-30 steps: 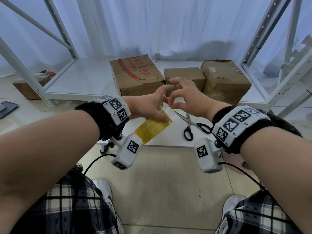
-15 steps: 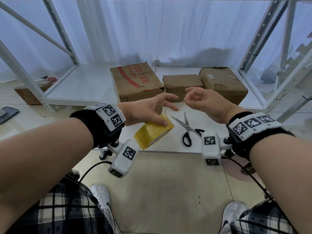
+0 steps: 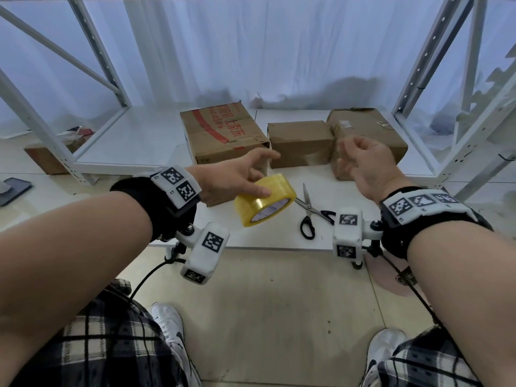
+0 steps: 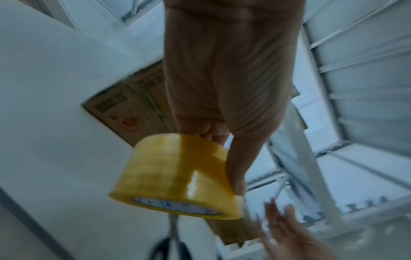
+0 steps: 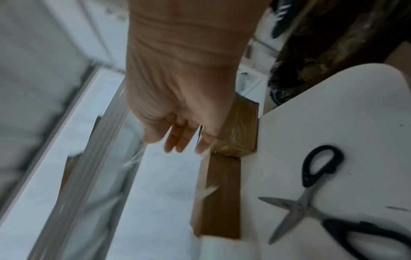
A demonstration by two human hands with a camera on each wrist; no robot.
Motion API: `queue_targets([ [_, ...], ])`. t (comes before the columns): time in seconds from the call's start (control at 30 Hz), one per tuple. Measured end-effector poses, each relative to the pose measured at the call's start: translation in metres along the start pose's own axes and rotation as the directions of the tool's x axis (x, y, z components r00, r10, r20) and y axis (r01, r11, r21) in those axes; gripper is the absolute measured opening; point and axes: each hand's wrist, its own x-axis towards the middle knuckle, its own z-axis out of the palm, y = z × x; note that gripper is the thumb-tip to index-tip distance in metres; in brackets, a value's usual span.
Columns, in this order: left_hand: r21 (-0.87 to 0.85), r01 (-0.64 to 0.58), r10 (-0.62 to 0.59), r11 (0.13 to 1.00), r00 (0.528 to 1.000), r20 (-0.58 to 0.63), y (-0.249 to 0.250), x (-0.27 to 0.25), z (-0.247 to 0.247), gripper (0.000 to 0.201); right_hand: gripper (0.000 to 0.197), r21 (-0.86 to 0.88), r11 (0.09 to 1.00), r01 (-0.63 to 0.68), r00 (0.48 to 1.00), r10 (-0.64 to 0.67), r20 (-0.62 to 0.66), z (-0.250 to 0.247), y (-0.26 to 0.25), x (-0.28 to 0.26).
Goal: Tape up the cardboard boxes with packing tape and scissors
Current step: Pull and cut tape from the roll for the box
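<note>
Head view, nearest first: the left hand grips the tape roll in the air above the front edge of the bench, thumb laid across the outer band, the other fingers behind it. The roll is probably light and rigid on its core, but its glossy band looks slippery; a hold through the core or across both flat rims should be more secure. The right hand hangs beside it, fingers loosely curled and holding nothing that can be made out. Whether a strip runs from roll to hand cannot be told.

Scissors lie partly open on the bench; take them by the black loops. Beyond stand three cardboard boxes, stiff yet dentable; press flaps flat, not hard.
</note>
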Motion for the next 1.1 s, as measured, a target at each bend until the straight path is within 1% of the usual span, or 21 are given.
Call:
queue_targets([
  [0.03,0.057,0.03,-0.031,0.998,0.999,0.022,-0.003,-0.001,0.0,0.067,0.007,-0.02,1.0,0.01,0.999,-0.011,-0.051,-0.006,-0.003,0.004],
  [0.07,0.171,0.06,-0.067,0.983,0.997,0.036,-0.008,0.0,0.001,0.066,0.009,-0.083,0.996,0.024,0.997,-0.03,-0.076,-0.011,-0.005,0.007],
  [0.1,0.308,0.081,-0.096,0.948,0.995,0.036,-0.013,0.002,0.004,0.066,0.011,-0.161,0.986,0.039,0.996,-0.051,-0.072,-0.014,-0.007,0.009],
  [0.13,0.426,0.095,-0.115,0.9,0.993,0.02,-0.018,0.006,0.006,0.066,0.011,-0.235,0.971,0.052,0.997,-0.064,-0.047,-0.015,-0.008,0.01],
  [0.2,0.573,0.099,-0.105,0.814,0.994,-0.024,-0.027,0.018,0.015,0.061,0.009,-0.35,0.934,0.076,0.997,-0.068,0.035,-0.01,-0.009,0.008],
  [0.27,0.664,0.079,-0.071,0.744,0.997,-0.039,-0.032,0.033,0.025,0.054,0.006,-0.442,0.89,0.116,0.991,-0.076,0.107,0.001,-0.008,0.004],
  [0.33,0.721,0.059,-0.049,0.691,0.998,-0.035,-0.04,0.045,0.032,0.045,0.006,-0.49,0.856,0.163,0.982,-0.093,0.164,0.015,-0.007,0.001],
  [0.4,0.764,0.053,-0.035,0.643,0.999,-0.039,-0.049,0.054,0.038,0.035,0.01,-0.475,0.856,0.204,0.972,-0.12,0.201,0.025,-0.008,-0.001],
  [0.47,0.777,0.05,-0.038,0.628,0.999,-0.033,-0.055,0.059,0.04,0.031,0.013,-0.453,0.859,0.239,0.963,-0.149,0.226,0.033,-0.011,-0.002],
  [0.53,0.738,0.056,-0.03,0.673,0.998,-0.048,-0.052,0.058,0.034,0.033,0.015,-0.448,0.853,0.268,0.953,-0.167,0.252,0.041,-0.015,-0.003],
  [0.6,0.65,0.067,0.034,0.757,0.989,-0.141,-0.038,0.052,0.02,0.029,0.016,-0.434,0.856,0.28,0.948,-0.176,0.265,0.05,-0.019,-0.004],
  [0.7,0.391,0.012,0.126,0.92,0.937,-0.325,-0.006,0.04,-0.006,0.02,0.02,-0.328,0.9,0.286,0.938,-0.194,0.286,0.067,-0.028,-0.004],
  [0.77,0.205,-0.055,0.137,0.977,0.901,-0.412,0.013,0.031,-0.022,0.021,0.022,-0.253,0.928,0.274,0.93,-0.189,0.314,0.079,-0.033,-0.004],
  [0.8,0.126,-0.087,0.134,0.988,0.895,-0.425,0.02,0.027,-0.03,0.026,0.022,-0.233,0.934,0.269,0.927,-0.185,0.328,0.086,-0.037,-0.004],
  [0.87,0.01,-0.115,0.11,0.993,0.922,-0.371,0.027,0.021,-0.044,0.05,0.023,-0.194,0.948,0.254,0.92,-0.175,0.35,0.098,-0.043,-0.004],
  [0.9,-0.002,-0.101,0.095,0.995,0.937,-0.335,0.028,0.019,-0.051,0.058,0.024,-0.169,0.954,0.247,0.918,-0.175,0.356,0.104,-0.046,-0.002],
  [0.93,0.005,-0.087,0.085,0.996,0.948,-0.306,0.028,0.017,-0.055,0.058,0.023,-0.142,0.961,0.239,0.92,-0.177,0.351,0.109,-0.048,-0.001],
  [1.0,0.01,-0.077,0.077,0.997,0.951,-0.3,0.023,0.015,-0.06,0.039,0.024,-0.078,0.974,0.215,0.935,-0.182,0.306,0.117,-0.049,0.003],
  [1.03,-0.004,-0.083,0.077,0.997,0.944,-0.32,0.019,0.015,-0.061,0.029,0.024,-0.043,0.98,0.196,0.945,-0.177,0.273,0.12,-0.047,0.005],
  [1.1,-0.053,-0.099,0.073,0.994,0.929,-0.364,0.01,0.018,-0.062,0.018,0.025,0.022,0.988,0.154,0.962,-0.155,0.224,0.124,-0.043,0.008],
])
